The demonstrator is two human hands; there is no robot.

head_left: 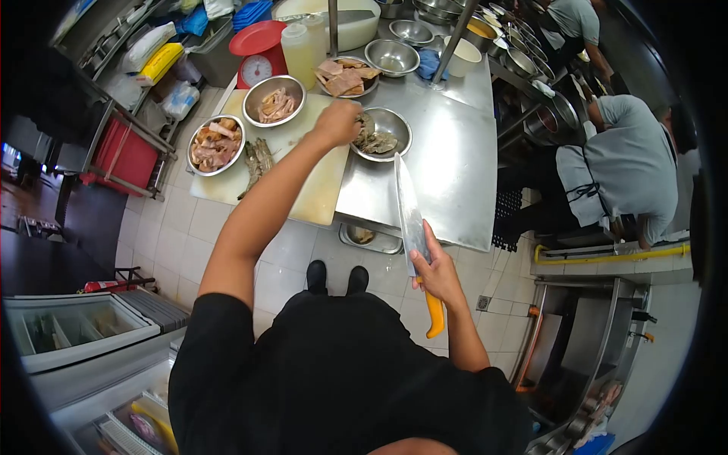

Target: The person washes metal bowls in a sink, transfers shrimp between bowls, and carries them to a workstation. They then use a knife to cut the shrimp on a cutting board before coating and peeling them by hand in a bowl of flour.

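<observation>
1. Reference: the cutting board (311, 182) lies on the steel counter (447, 167). All positions below are given relative to it.
2. Left hand (339, 121): the arm is extended across the cutting board. The hand is curled at the near rim of the steel bowl (408, 130), which stands just beside the board's right edge. The fingers are down among the meat pieces (379, 142). It cannot be told whether they have closed on one.
3. Right hand (438, 274): clenched around the yellow handle of the knife (408, 205). It is held off the counter, to the near right of the cutting board, with the blade pointing away from the body.
4. The step in hand appears to be taking a piece from the steel bowl. Recommended practice:
   - Keep the knife still and its edge turned away from the reaching arm.
   - Grip one piece firmly, as wet meat is likely to slip.
   - Lift it clear of the rim so the bowl does not tip.
5. On the cutting board: a dark strip (258, 161) near its centre and two filled bowls (189, 148) at its far-left end.
6. A co-worker (622, 167) bends well to the right of the cutting board, so keep the blade away from that side.
</observation>
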